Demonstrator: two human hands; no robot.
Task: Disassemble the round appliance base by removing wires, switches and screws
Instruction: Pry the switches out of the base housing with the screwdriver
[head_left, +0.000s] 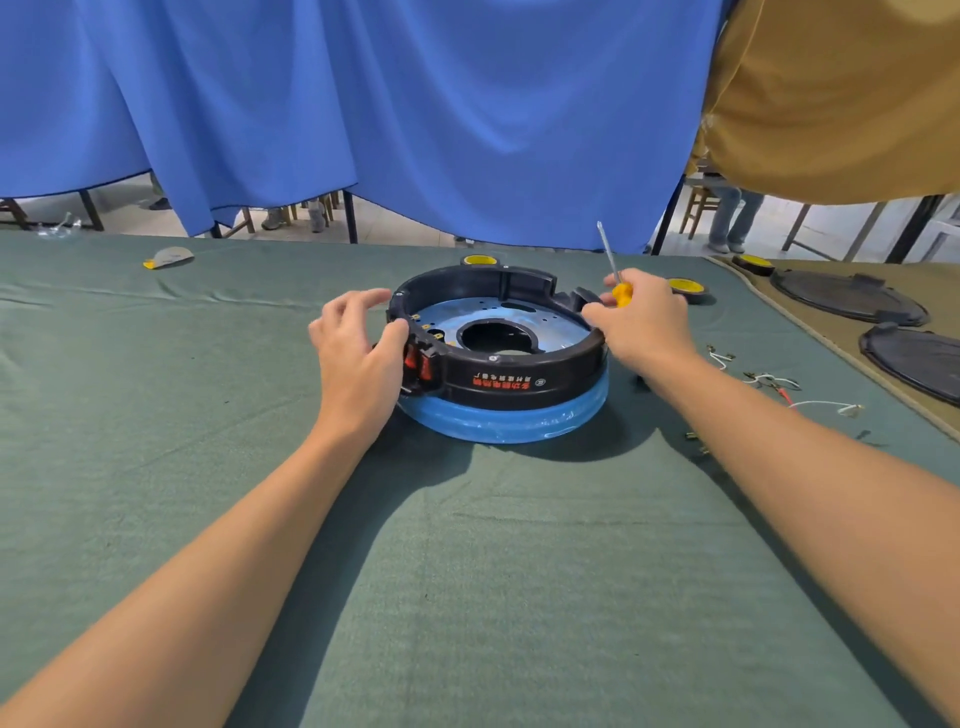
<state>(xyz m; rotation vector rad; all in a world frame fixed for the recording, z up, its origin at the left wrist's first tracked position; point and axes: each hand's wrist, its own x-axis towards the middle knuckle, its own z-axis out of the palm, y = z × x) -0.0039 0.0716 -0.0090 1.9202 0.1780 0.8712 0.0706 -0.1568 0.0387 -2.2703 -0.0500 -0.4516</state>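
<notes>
The left hand's (358, 345) thumb presses on the red switches (422, 365) at the base's 9 o'clock. Its fingers are spread and loosely arched over the rim toward 10 o'clock; I cannot tell whether their tips touch it. The right hand (641, 325) curls round the stubby yellow handle of a screwdriver (622, 292), with the thin steel shaft pointing up and away. Its fingertips rest against the rim at 3 o'clock.

The round appliance base (498, 358) sits between the hands in the middle of the table (467, 571). It is a glossy black plastic ring over a band wrapped in blue film, with a flat, perforated metal plate inside that has a large central hole.

Likely risks:
- The film-wrapped underside looks slick, so a hard push on the switches could slide the base across the woven green cloth.
- The snap-in switch block may pop free suddenly and pinch the thumb.
- With the tool reversed in the palm, the tip could jab if the hand slips.

Loose wires (769, 380) lie at 3 o'clock on the cloth, easy to snag or scatter.
</notes>
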